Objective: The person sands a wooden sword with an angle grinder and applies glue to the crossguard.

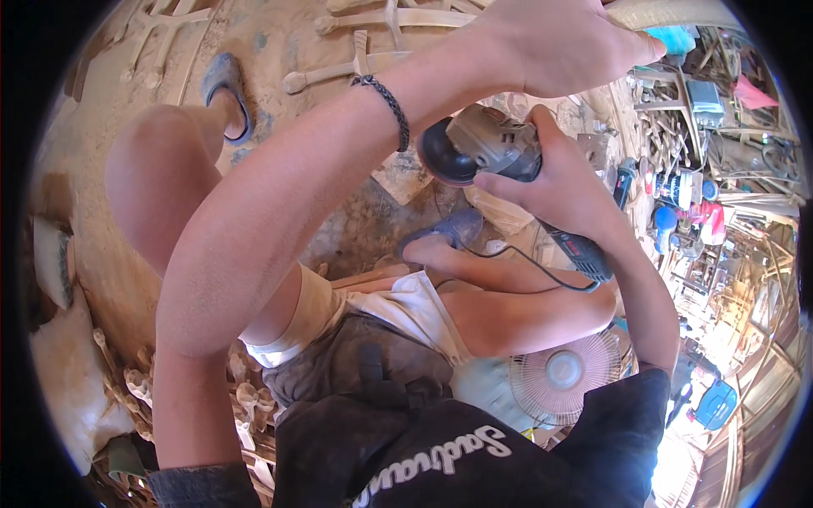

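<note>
At one o'clock, holding a grinder in the right hand, with that grip clamped around its body. Toward two o'clock, grasping a pale curved piece of wood in the left hand, with that grip clamped too. Lying at twelve, wooden frames; standing at four, a fan.

Grinder grey, disc black; bracelet dark, braided; clog blue-grey; shirt black, white-lettered.

Knobbed wooden rails toward the floor's far edge; disc-headed angle grinder nearer, right; round caged fan behind that!
</note>
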A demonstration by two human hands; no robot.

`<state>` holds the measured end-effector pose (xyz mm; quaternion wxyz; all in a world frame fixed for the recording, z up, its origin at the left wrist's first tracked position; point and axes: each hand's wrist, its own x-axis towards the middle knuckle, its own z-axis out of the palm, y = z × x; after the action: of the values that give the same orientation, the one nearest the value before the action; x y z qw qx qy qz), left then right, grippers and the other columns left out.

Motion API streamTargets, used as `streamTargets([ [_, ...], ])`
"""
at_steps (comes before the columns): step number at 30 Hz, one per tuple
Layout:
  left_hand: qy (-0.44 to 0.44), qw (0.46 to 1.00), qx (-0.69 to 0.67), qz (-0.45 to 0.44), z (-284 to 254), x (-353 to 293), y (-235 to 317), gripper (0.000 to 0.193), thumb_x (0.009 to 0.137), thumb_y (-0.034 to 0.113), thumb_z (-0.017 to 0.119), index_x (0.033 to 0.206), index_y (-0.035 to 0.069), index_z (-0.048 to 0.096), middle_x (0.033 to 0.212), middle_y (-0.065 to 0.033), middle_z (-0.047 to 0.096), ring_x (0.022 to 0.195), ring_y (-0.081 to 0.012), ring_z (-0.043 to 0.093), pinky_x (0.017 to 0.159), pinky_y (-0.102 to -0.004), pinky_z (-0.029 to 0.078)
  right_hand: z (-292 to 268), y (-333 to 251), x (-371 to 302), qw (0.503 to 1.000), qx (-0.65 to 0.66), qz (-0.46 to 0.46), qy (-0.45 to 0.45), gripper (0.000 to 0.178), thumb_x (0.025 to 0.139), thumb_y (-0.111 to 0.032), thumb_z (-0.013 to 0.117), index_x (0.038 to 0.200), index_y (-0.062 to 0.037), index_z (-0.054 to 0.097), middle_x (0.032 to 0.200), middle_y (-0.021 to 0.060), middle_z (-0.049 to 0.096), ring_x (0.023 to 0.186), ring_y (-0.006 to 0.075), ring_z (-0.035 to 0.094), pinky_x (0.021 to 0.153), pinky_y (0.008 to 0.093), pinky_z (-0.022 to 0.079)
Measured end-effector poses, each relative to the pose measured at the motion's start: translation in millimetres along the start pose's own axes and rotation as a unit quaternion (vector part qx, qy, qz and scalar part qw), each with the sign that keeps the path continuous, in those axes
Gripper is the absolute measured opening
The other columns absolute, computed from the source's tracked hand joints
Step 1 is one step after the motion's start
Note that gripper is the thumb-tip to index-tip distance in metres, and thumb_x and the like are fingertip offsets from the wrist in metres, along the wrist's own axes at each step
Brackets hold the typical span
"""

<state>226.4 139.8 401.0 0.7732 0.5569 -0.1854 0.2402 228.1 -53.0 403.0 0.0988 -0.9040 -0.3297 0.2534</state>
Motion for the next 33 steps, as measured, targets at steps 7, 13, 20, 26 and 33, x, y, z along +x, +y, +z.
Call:
streamTargets([
  [7,-0.011,0.997,0.001,-0.078,1.3,1.7,16.5,0.021,0.106,0.015,0.069,0.107,-0.006,0.076,0.074,-0.0012,0.065,0.063,-0.0081,0.059,0.056,-0.0297,0.046,8.2,1.9,-1.0,1.000,-0.007,0.011,0.002,0.085,0.080,-0.047,0.094,0.129,0.0072,0.051,0.106,0.0323,0.075,0.100,0.0448,0.077,0.087,0.0488,0.061],
  [13,-0.075,0.996,-0.039,0.012,-11.7,2.8,-6.3,0.025,0.106,0.016,0.070,0.115,-0.007,0.075,0.085,-0.0034,0.071,0.072,-0.0089,0.063,0.063,-0.0294,0.050,-3.5,15.9,-12.0,0.995,-0.065,0.055,0.043,0.086,0.082,-0.046,0.092,0.132,0.0071,0.047,0.100,0.0324,0.076,0.097,0.0499,0.078,0.082,0.0531,0.062],
  [20,-0.107,0.985,-0.125,-0.056,-5.1,1.4,-0.6,0.024,0.107,0.015,0.070,0.116,-0.007,0.075,0.104,-0.0106,0.078,0.085,-0.0194,0.075,0.088,-0.0308,0.059,-9.3,23.1,1.4,0.988,-0.110,0.052,0.090,0.081,0.083,-0.051,0.089,0.125,0.0053,0.048,0.093,0.0289,0.078,0.091,0.0493,0.079,0.080,0.0536,0.063],
  [26,-0.015,0.994,0.094,0.054,5.4,6.3,-20.9,0.027,0.107,0.015,0.070,0.121,-0.007,0.075,0.102,-0.0095,0.076,0.075,-0.0148,0.067,0.071,-0.0267,0.055,-2.4,50.9,9.8,0.975,-0.161,0.040,0.150,0.079,0.085,-0.055,0.086,0.123,0.0029,0.049,0.092,0.0259,0.079,0.088,0.0483,0.079,0.081,0.0543,0.062],
  [33,-0.002,0.986,-0.164,-0.036,-48.8,4.4,-6.0,0.024,0.111,0.025,0.069,0.114,0.002,0.069,0.089,-0.0063,0.068,0.075,-0.0138,0.063,0.069,-0.0307,0.055,28.9,87.5,-21.1,0.909,0.053,0.129,0.393,0.084,0.084,-0.049,0.092,0.137,0.0038,0.052,0.103,0.0278,0.077,0.096,0.0391,0.078,0.087,0.0487,0.061],
])
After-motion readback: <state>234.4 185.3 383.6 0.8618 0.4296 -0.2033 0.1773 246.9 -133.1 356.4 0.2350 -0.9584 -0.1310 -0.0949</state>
